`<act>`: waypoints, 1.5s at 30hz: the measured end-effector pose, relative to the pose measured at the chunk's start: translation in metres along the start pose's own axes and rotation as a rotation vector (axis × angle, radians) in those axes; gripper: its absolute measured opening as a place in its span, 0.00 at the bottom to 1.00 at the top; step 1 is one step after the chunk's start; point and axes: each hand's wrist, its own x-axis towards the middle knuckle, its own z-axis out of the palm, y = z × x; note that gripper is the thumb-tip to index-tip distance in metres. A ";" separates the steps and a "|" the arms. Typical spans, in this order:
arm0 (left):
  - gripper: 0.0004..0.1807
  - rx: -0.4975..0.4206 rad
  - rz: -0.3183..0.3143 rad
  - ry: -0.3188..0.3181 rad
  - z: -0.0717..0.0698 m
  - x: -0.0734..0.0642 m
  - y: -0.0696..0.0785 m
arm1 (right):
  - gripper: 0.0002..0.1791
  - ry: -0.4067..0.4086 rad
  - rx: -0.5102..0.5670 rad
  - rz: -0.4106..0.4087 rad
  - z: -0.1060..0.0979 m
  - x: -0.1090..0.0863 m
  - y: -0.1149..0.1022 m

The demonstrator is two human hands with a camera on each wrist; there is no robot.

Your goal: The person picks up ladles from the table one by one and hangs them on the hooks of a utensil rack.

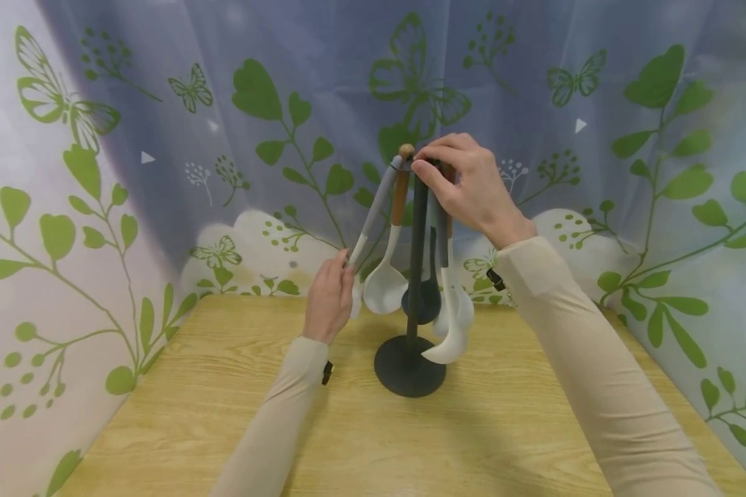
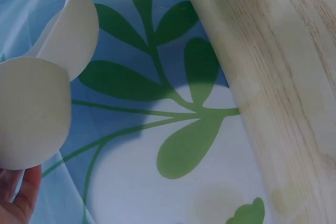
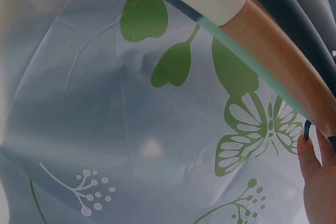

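A dark utensil stand (image 1: 415,276) on a round base carries several hanging kitchen utensils. My left hand (image 1: 329,297) holds a white-headed utensil with a grey handle (image 1: 378,203) low on its shaft; the hand partly hides its head. That handle's upper end is at the stand's top. My right hand (image 1: 475,183) is at the top of the stand, where thumb and fingers pinch a small dark hook (image 3: 307,129). Nearby hang a white ladle with a brown handle (image 1: 385,286), a dark spoon-like utensil (image 1: 423,304) and another white ladle (image 1: 450,345).
The stand is on a wood-grain table (image 1: 236,414), near its back edge. Behind it hangs a blue and white curtain (image 1: 323,62) printed with green leaves and butterflies. A round wooden knob (image 1: 407,149) shows at the stand's top.
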 end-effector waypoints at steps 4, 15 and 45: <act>0.18 -0.026 -0.029 -0.016 -0.006 -0.001 0.002 | 0.16 0.005 -0.003 -0.002 -0.001 0.001 -0.002; 0.22 -0.103 -0.176 -0.051 -0.032 -0.022 0.006 | 0.16 0.003 -0.009 0.006 0.001 0.000 -0.003; 0.22 0.031 -0.142 -0.175 -0.072 -0.059 -0.016 | 0.16 -0.003 -0.022 0.021 0.002 -0.002 -0.004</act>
